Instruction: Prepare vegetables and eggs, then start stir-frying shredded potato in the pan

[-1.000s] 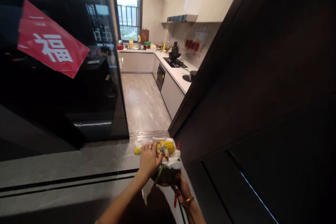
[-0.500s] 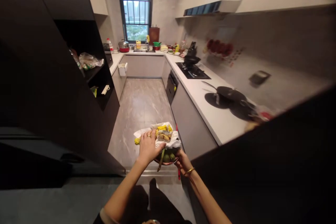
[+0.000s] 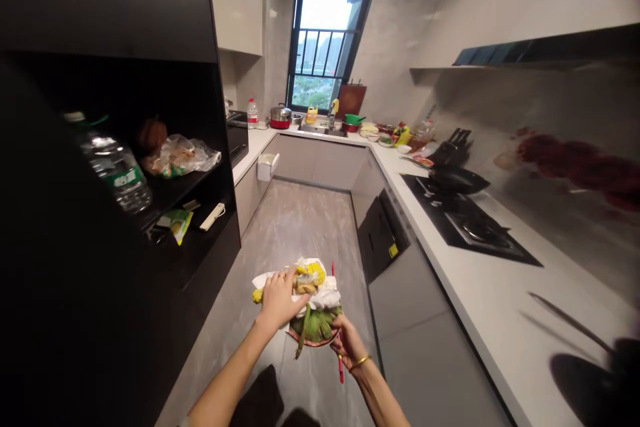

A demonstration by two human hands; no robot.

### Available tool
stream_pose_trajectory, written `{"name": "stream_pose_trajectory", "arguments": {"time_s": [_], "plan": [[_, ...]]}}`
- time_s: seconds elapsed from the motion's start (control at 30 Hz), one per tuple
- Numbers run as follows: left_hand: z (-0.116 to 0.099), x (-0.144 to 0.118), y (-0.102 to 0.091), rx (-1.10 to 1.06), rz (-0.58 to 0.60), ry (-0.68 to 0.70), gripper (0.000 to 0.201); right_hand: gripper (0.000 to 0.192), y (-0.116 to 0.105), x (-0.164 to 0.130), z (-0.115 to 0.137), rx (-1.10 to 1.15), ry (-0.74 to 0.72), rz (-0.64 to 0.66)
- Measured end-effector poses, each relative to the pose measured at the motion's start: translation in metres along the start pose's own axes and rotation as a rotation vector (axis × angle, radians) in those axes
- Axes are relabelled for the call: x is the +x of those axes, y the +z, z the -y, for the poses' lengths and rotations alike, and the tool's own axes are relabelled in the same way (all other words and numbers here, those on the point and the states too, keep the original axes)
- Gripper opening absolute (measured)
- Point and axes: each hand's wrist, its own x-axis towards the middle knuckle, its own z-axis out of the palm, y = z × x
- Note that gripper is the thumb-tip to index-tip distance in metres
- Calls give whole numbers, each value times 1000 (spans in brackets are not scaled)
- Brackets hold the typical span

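left hand [image 3: 277, 300] lies over the pile, fingers bent; can't tell if it grips anything. right hand [image 3: 347, 340] is closed on the right side of a red-rimmed dish [image 3: 313, 344], held up above the floor [image 3: 315, 213]. a red stick [image 3: 341, 368] shows by the right hand; can't tell what it is. on the dish: green leafy stuff [image 3: 320, 325] nearest the person, white paper [image 3: 327, 299] in the middle, yellow corn cob [image 3: 314, 271] on the far side. over to the right, pale tabletop [image 3: 500, 307], black stove [image 3: 440, 210] with wok [image 3: 457, 179]. far end, sink [image 3: 320, 129] below the window [image 3: 325, 60], red-based pot [image 3: 281, 117] left of it. left side, dark shelf [image 3: 177, 191] with clear bottle [image 3: 120, 173], plastic bag [image 3: 185, 157] beside it.
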Motion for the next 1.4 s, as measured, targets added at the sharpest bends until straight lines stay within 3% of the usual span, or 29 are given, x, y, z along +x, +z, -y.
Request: {"name": "stream_pose_trajectory", "arguments": {"time_s": [0.17,0.4,0.6,0.73,0.93,1.13,1.27,1.4], "plan": [[6,158,11,-50,67,75,51,25,-2,116,86,94,0,-30],[38,386,44,-83,-11,55,45,25,10,315,219,73,-38,7],[72,574,32,-73,-90,-94,49,23,61,483,352,-80,13,97],[118,685,23,-133,-157,-227,46,25,110,593,419,-186,38,142],[221,849,34,-293,-234,-384,45,28,187,774,485,-333,53,196],[316,997,51,-463,-176,-484,46,24,253,930,534,-437,123,138],[362,1065,72,-550,-158,-605,44,21,283,1013,558,-522,218,92],[394,1107,95,-512,-129,-694,39,19,307,1083,578,-664,325,107]]}}
